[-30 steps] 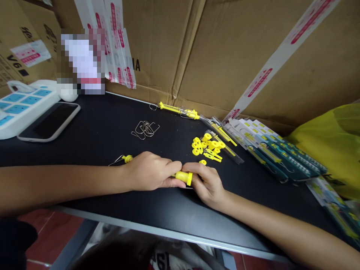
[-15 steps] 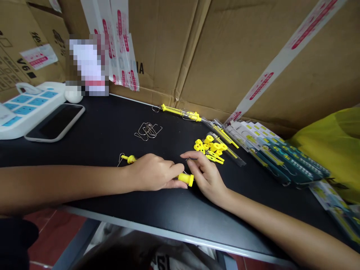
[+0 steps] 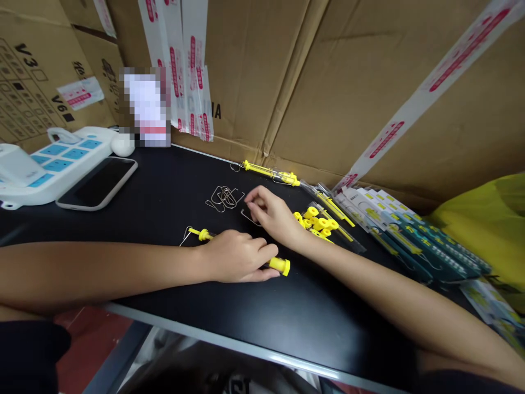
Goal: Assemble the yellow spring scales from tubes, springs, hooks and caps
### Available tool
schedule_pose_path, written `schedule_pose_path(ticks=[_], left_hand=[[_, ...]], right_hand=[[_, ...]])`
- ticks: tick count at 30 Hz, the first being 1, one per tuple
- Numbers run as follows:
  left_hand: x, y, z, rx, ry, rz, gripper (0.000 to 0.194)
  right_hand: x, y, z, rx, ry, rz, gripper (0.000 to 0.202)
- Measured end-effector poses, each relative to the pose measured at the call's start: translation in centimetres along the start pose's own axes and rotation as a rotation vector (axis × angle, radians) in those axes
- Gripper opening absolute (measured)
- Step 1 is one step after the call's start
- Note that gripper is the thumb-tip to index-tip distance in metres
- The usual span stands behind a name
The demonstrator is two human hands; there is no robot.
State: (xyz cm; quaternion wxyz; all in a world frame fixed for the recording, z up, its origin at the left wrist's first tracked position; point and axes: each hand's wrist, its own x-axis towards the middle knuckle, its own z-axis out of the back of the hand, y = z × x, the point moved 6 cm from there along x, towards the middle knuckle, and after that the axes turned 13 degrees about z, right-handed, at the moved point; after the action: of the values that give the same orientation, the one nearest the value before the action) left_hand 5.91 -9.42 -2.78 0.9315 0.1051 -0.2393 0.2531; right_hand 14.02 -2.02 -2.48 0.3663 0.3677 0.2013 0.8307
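Note:
My left hand is closed around a yellow and clear tube tool, whose yellow cap sticks out on the right and whose thin end with a wire hook shows on the left. Pinched in my right hand is a bent metal wire, held just right of a small pile of wire hooks. Small yellow parts lie partly behind my right wrist. Farther back, a finished-looking yellow tube with a hook rests near the cardboard.
A phone and a white power strip lie at the left. Cardboard boxes stand along the back. Packaged cards are stacked at the right beside a yellow bag. Clear tubes lie near the cards.
My right hand has moved away from the yellow cap, up and left toward the wire hooks, with a bent wire in its fingers. My left hand keeps its hold. The view has shifted slightly.

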Motion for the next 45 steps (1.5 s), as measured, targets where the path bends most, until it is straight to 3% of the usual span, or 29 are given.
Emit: schedule_pose_path(ticks=[5,10,15,19,23,28,31,37,45], left_hand=[[0.1,0.2,0.1,-0.003,0.010,0.024,0.029],[0.0,0.2,0.1,-0.015,0.014,0.033,0.029],[-0.1,0.2,0.0,-0.029,0.007,0.019,0.029],[-0.2,0.1,0.0,-0.016,-0.006,-0.004,0.030],[-0.1,0.0,0.1,-0.018,-0.018,-0.032,0.027],[0.1,-0.1,0.3,-0.023,0.018,-0.036,0.026],[0.2,-0.2,0.4,-0.018,0.023,-0.048,0.027],[0.3,-0.1,0.4,-0.036,0.029,-0.051,0.029],[0.2,0.2,0.3,-0.057,0.046,-0.038,0.030]], right_hand=[[4.1,-1.7,-1.9,-0.083,0.006,0.004,0.012],[4.7,-2.4,-2.0,-0.147,-0.009,-0.006,0.014],[4.3,-1.3,-1.1,-0.203,-0.029,0.048,0.014],[1.3,1.1,0.8,-0.127,-0.078,0.078,0.015],[-5.1,2.8,2.5,-0.047,-0.093,-0.031,0.024],[-11.2,4.5,2.5,-0.127,0.039,0.072,0.019],[-11.9,4.4,2.3,-0.202,0.073,0.071,0.031],[-11.3,3.6,2.2,-0.127,0.044,0.010,0.019],[-11.6,3.3,2.2,-0.082,0.045,-0.009,0.019]])
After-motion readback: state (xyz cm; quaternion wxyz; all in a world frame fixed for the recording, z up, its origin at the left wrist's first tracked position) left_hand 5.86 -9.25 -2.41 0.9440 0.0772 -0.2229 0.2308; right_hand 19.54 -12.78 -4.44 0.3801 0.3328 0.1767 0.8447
